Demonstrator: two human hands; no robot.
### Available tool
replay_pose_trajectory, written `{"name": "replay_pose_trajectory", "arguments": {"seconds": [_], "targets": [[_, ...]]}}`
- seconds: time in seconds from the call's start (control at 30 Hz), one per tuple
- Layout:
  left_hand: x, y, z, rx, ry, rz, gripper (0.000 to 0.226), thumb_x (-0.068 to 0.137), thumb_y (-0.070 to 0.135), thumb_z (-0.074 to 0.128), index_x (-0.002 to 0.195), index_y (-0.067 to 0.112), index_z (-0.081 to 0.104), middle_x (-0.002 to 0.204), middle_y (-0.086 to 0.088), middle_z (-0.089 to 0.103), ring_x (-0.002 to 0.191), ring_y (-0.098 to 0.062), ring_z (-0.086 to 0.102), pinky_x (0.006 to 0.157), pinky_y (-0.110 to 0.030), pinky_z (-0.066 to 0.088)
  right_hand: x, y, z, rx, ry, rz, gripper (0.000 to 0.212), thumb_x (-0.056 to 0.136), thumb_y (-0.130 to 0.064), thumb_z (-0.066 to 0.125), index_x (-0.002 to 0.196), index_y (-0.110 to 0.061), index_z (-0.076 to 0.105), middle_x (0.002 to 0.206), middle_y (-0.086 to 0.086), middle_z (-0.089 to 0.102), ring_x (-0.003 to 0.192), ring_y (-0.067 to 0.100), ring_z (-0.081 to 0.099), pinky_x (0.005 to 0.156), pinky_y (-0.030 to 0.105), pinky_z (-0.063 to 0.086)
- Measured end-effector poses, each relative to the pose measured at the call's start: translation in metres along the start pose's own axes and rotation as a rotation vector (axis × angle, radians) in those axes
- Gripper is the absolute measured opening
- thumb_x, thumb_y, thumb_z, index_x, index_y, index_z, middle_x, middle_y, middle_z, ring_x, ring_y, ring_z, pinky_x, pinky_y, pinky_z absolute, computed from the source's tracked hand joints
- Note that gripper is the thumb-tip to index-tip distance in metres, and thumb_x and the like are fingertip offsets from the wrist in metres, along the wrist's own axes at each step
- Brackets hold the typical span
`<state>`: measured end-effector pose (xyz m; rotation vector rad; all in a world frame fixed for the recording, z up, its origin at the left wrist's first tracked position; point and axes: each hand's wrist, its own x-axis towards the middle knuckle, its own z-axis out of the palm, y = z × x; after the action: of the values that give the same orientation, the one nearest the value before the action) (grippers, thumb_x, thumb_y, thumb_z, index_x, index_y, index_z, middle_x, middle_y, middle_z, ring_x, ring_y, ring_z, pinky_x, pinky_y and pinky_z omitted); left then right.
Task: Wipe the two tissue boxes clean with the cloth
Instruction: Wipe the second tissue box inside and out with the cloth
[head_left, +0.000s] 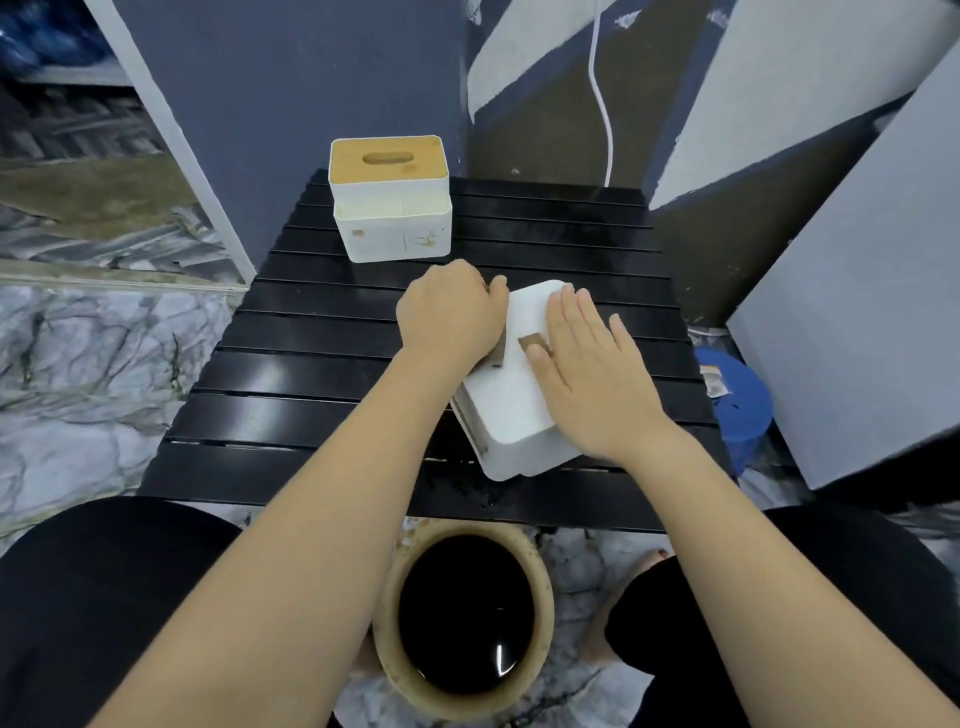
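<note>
**Head view: first box under the hands, second box waiting**

The right hand (587, 374) lay flat, fingers straight, on the near tissue box (514, 384), which lay tipped over. The left hand (449, 312) curled against its side, seemingly over a brown cloth (535, 342). The far tissue box (389, 200) stood well apart, marks showing, apparently unwiped.

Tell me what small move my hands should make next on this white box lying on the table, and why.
Probably slide the left hand along the side of the near tissue box while the right hand lies flat on top, steadying it. The left fingers are curled at the box's edge, seemingly round a brown cloth, though little of it shows. The far tissue box stands untouched, marks showing on its front.
</note>
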<state>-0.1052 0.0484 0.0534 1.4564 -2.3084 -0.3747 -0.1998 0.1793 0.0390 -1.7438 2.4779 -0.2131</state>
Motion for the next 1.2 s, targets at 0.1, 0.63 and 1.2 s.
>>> {"name": "replay_pose_trajectory", "arguments": {"seconds": [0.1,0.63,1.2], "targets": [[-0.030,-0.001,-0.011,0.064,0.048,-0.066,0.045,0.105,0.044,0.041,0.088,0.011,0.065,0.080,-0.005,0.053,0.082,-0.031,0.059,0.065,-0.035,0.034,0.007,0.005,-0.005,-0.065,-0.035,-0.015,0.066,0.110,-0.043,0.009,0.164,-0.008,-0.005,0.174,0.005,-0.009,0.160,0.016,-0.011,0.127,0.052,-0.010],[-0.099,-0.001,-0.001,-0.185,-0.116,0.179,0.059,0.107,0.035,0.016,0.159,0.007,0.020,0.167,-0.007,0.025,0.157,-0.031,0.008,0.127,-0.047,0.013,0.018,-0.005,-0.001,0.010,0.003,0.078,0.057,0.111,-0.038,0.018,0.163,-0.013,0.021,0.174,0.008,0.009,0.161,0.020,0.002,0.127,0.049,-0.004],[-0.031,0.025,0.026,0.146,-0.001,0.166,0.072,0.103,0.047,0.011,0.136,-0.003,0.052,0.120,-0.020,0.065,0.122,-0.040,0.054,0.105,-0.047,0.044,-0.054,0.024,-0.005,0.839,-0.060,0.155,0.158,0.046,-0.059,0.093,0.160,-0.041,-0.015,0.164,-0.031,-0.025,0.151,-0.013,-0.015,0.121,0.020,0.007]]}}
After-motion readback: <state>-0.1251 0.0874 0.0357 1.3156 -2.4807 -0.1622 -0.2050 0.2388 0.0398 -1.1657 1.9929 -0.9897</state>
